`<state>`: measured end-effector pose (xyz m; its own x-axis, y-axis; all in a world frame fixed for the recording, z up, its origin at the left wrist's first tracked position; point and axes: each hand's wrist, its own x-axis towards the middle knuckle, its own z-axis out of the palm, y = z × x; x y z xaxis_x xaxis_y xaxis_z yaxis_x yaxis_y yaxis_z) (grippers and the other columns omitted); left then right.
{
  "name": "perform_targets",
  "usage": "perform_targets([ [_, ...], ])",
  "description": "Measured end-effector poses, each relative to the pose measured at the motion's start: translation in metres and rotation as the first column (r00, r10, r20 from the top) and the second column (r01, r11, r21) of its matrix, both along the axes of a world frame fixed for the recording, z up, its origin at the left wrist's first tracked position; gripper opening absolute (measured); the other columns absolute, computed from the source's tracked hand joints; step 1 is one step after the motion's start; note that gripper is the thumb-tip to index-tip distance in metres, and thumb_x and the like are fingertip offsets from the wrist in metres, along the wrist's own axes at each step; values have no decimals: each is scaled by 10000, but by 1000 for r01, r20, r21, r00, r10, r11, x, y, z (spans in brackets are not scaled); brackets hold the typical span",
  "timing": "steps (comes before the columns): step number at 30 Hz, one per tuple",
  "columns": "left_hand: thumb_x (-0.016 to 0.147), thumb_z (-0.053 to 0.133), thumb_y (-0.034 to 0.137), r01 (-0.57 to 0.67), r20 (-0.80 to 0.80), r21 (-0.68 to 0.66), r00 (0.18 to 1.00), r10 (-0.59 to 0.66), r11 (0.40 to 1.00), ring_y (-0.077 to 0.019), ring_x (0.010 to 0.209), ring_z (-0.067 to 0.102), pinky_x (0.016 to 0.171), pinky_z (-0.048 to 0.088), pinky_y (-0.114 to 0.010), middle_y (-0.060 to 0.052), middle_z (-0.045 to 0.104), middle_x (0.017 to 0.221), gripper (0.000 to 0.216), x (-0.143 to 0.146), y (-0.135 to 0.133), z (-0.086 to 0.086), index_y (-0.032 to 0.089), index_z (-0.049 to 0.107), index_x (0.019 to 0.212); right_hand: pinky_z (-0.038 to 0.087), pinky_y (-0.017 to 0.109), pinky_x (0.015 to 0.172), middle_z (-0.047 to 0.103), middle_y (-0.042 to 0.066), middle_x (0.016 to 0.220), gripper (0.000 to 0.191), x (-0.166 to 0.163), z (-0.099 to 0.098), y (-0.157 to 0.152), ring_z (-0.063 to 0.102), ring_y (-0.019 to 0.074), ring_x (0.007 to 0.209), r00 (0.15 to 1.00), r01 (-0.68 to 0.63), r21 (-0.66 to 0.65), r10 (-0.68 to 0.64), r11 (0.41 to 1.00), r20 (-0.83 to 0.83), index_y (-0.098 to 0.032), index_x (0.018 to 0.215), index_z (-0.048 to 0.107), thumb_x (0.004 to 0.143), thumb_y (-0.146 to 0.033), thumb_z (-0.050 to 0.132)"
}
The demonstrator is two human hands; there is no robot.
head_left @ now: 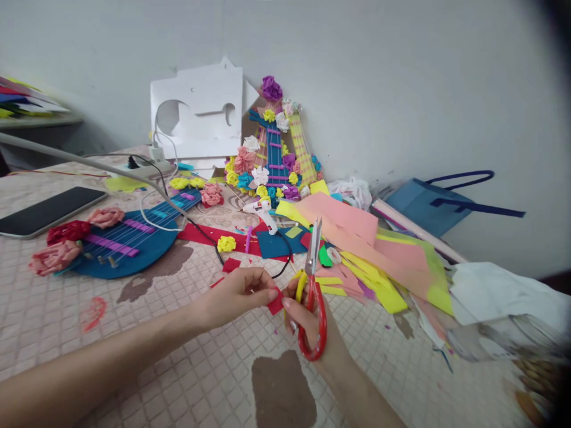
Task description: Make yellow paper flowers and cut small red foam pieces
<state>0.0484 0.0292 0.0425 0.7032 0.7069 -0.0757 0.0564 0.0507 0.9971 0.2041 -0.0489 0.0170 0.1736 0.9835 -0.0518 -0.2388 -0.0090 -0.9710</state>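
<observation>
My left hand [243, 295] pinches a small red square piece [275, 302], which looks like paper or thin felt. Close beside it, my right hand [307, 312] has its thumb tip at the edge of the same piece. Scissors [317, 315] with red handles hang across my right hand, blades pointing up and away. A yellow curved part [301, 286] shows at the right fingers; I cannot tell whether it belongs to the scissors. Just beyond the left hand lies another red scrap [231, 264], near a yellow paper flower [226, 244].
A blue guitar-shaped craft [134, 238] with roses lies left, beside a phone [51, 211]. A white glue gun [263, 214] trails a black cord behind my hands. Coloured sheets [343, 220] pile up at right. Flower-covered crafts [274, 154] and a white cut-out board [200, 113] lean on the wall.
</observation>
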Motion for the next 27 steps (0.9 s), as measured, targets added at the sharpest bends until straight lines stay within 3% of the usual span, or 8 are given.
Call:
perform_targets([
  [3,819,527,501,-34,-32,-59,999,32,998,-130,634,546,605,401,-248,-22,614,689,369,0,-2,2,144,592,750,362,171,375,497,-74,666,199,1,-1,1,431,40,410,999,27,-15,-26,1000,28,-195,847,508,737,-261,660],
  [9,690,727,368,-17,50,-209,998,28,978,-102,593,530,585,393,-222,7,603,632,274,2,-2,0,140,576,679,380,176,403,483,-67,704,233,3,-4,-1,426,41,442,998,8,-16,-7,1000,57,-204,881,502,756,-308,668],
  [14,735,707,332,-162,171,-204,965,198,965,-83,611,535,611,420,-201,29,582,645,217,-3,6,5,147,594,720,399,214,436,442,-59,657,289,4,0,-5,426,72,457,984,-150,7,149,989,99,-202,924,493,856,-481,517],
  [18,747,705,312,-224,257,-241,924,284,944,-91,646,579,673,471,-218,22,621,685,193,-8,13,10,158,589,727,411,224,473,413,-56,614,372,8,1,-6,430,94,498,936,-244,-19,240,970,257,-190,908,493,863,-558,453],
  [23,728,727,277,-278,327,-288,871,367,916,-115,696,635,739,508,-249,1,667,705,190,-9,16,11,156,580,726,376,214,445,400,-61,591,425,7,0,-8,414,96,482,877,-199,-182,258,963,405,-200,855,466,827,-623,438],
  [27,728,729,268,-294,359,-303,846,395,906,-120,718,646,749,515,-257,-4,679,744,188,-8,15,12,153,580,742,338,207,432,369,-72,562,376,2,2,-9,375,90,463,846,-177,-178,242,968,476,-208,803,450,828,-583,465],
])
